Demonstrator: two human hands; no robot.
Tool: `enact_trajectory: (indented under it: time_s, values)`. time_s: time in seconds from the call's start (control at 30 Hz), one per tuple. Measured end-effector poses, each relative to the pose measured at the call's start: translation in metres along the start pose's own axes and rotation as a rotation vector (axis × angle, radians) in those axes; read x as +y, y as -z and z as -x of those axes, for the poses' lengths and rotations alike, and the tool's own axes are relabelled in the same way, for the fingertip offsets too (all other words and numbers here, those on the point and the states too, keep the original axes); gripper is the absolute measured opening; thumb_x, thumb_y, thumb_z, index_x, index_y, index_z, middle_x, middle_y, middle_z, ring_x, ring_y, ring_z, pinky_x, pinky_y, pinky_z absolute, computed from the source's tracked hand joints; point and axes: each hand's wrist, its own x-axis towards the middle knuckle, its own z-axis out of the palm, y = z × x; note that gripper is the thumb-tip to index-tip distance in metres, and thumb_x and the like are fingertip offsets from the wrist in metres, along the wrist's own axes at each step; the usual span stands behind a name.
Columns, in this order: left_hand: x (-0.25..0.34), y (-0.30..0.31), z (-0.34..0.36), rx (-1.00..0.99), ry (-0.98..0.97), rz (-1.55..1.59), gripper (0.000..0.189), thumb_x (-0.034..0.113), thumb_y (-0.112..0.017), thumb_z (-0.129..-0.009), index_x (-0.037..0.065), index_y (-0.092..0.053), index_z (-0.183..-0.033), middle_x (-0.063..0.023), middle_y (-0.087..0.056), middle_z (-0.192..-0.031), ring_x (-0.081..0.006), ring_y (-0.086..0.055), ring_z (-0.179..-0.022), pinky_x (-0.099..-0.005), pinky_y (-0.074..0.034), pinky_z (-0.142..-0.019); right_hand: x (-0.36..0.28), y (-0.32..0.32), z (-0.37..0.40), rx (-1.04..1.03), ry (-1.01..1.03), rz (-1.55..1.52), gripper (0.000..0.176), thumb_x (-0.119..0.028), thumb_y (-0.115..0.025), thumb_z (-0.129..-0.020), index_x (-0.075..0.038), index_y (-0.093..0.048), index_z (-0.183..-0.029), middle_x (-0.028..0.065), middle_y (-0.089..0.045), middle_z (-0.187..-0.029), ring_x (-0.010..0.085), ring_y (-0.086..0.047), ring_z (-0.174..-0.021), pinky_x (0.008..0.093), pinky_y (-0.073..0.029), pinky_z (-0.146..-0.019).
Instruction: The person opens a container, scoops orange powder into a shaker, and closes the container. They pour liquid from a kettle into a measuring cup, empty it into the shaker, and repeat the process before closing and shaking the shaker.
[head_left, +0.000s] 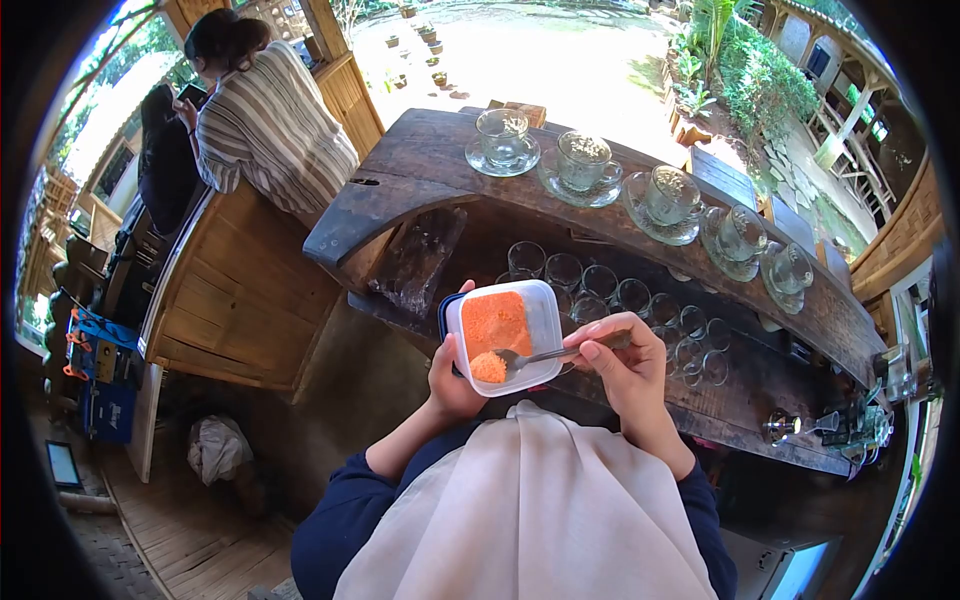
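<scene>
A white plastic container (pixel 550 345) with orange powder (pixel 497 318) in it is held in my left hand (pixel 452 380), at chest height. Behind its left side shows a dark blue lid (pixel 443 318), pressed against the container by the same hand. Between the thumb and fingers of my right hand (pixel 625 362) is the handle of a metal spoon (pixel 548 355). The bowl of the spoon is inside the container, with a heap of orange powder (pixel 488 367) at its tip.
Glass cups on saucers (pixel 583 165) line the upper wooden counter (pixel 420 135). Several empty-looking glasses (pixel 598 281) stand on the shelf below. A person in a striped shirt (pixel 275 120) leans on a wooden cabinet (pixel 235 290) at left. A whitish bag (pixel 218 448) sits low at left.
</scene>
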Motion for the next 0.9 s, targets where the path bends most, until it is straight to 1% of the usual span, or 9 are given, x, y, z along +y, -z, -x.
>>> enact_trajectory:
  time_s: [0.17,0.23,0.3,0.43,0.5,0.63,0.73,0.8,0.9]
  values:
    - [-0.001,-0.0016,-0.0004,-0.012,-0.003,0.004,0.07,0.043,-0.046,-0.088,0.03,-0.01,-0.147,-0.0114,-0.027,-0.147,-0.0349,-0.03,-0.135,-0.0605,-0.032,-0.104,0.0057,0.0043,0.0014,0.03,-0.026,-0.059,0.012,0.003,-0.058,-0.088,0.003,-0.055,-0.1,0.016,-0.065,-0.098,0.0212,-0.065,-0.091,0.0338,-0.056,-0.082]
    - [-0.0021,-0.0014,-0.0006,-0.015,0.0,0.015,0.069,0.043,-0.046,-0.089,0.03,-0.011,-0.147,-0.0114,-0.026,-0.147,-0.0349,-0.03,-0.135,-0.0608,-0.032,-0.104,0.0072,0.0058,0.0018,0.102,-0.036,-0.084,0.012,0.002,-0.059,-0.088,0.002,-0.055,-0.1,0.0159,-0.065,-0.098,0.0216,-0.066,-0.09,0.0329,-0.056,-0.081]
    - [-0.0038,0.0006,-0.0014,0.009,-0.038,-0.077,0.068,0.043,-0.045,-0.089,0.029,-0.011,-0.147,-0.0111,-0.026,-0.147,-0.0347,-0.029,-0.136,-0.0618,-0.031,-0.104,0.0076,0.0039,0.0023,0.095,-0.021,-0.094,0.012,0.002,-0.059,-0.088,0.002,-0.055,-0.1,0.0161,-0.065,-0.098,0.0217,-0.066,-0.09,0.032,-0.056,-0.08]
    - [-0.0017,-0.0023,-0.0006,0.021,-0.015,-0.065,0.069,0.043,-0.045,-0.089,0.028,-0.011,-0.147,-0.0108,-0.025,-0.148,-0.0342,-0.028,-0.136,-0.0625,-0.031,-0.104,0.0087,0.0064,0.0027,0.11,-0.007,-0.059,0.012,0.002,-0.058,-0.088,0.002,-0.055,-0.1,0.0163,-0.065,-0.099,0.0216,-0.066,-0.089,0.0297,-0.055,-0.079]
    - [-0.0016,-0.0023,-0.0003,0.014,0.012,-0.008,0.069,0.042,-0.045,-0.089,0.028,-0.01,-0.147,-0.0106,-0.025,-0.148,-0.0339,-0.028,-0.136,-0.0624,-0.03,-0.104,0.0085,0.0051,0.0025,0.108,0.005,-0.049,0.012,0.002,-0.058,-0.089,0.001,-0.055,-0.1,0.0162,-0.065,-0.099,0.0216,-0.066,-0.089,0.0297,-0.055,-0.079]
    - [-0.0013,-0.0036,-0.0001,0.031,0.014,-0.015,0.069,0.043,-0.045,-0.089,0.028,-0.01,-0.147,-0.0104,-0.024,-0.149,-0.0341,-0.027,-0.136,-0.0628,-0.031,-0.103,0.0066,0.0003,0.0035,0.092,0.028,-0.017,0.012,0.003,-0.058,-0.089,0.001,-0.055,-0.1,0.0163,-0.065,-0.1,0.0215,-0.066,-0.088,0.029,-0.054,-0.079]
    - [-0.0022,-0.0014,-0.0009,0.029,0.026,0.008,0.069,0.043,-0.045,-0.089,0.028,-0.011,-0.147,-0.0099,-0.024,-0.149,-0.0334,-0.027,-0.137,-0.061,-0.03,-0.105,0.0097,0.0065,0.0031,0.103,0.028,0.009,0.013,0.004,-0.057,-0.089,0.001,-0.054,-0.101,0.016,-0.064,-0.1,0.0211,-0.065,-0.091,0.0312,-0.055,-0.081]
    - [-0.0039,0.0009,-0.0016,0.043,-0.005,-0.038,0.069,0.043,-0.045,-0.089,0.028,-0.011,-0.147,-0.0094,-0.025,-0.148,-0.0325,-0.028,-0.137,-0.0586,-0.029,-0.106,0.0078,0.0029,0.0039,0.087,0.032,0.008,0.013,0.004,-0.057,-0.089,0.001,-0.054,-0.102,0.0159,-0.064,-0.101,0.0207,-0.065,-0.092,0.0308,-0.055,-0.081]
    - [-0.0026,-0.001,-0.0014,0.039,0.005,-0.016,0.07,0.043,-0.046,-0.089,0.027,-0.011,-0.147,-0.0095,-0.026,-0.148,-0.0319,-0.028,-0.136,-0.0564,-0.028,-0.108,0.0069,0.0044,0.0034,0.084,0.042,0.033,0.014,0.005,-0.056,-0.089,0.001,-0.054,-0.103,0.0157,-0.064,-0.101,0.02,-0.065,-0.093,0.0298,-0.054,-0.081]
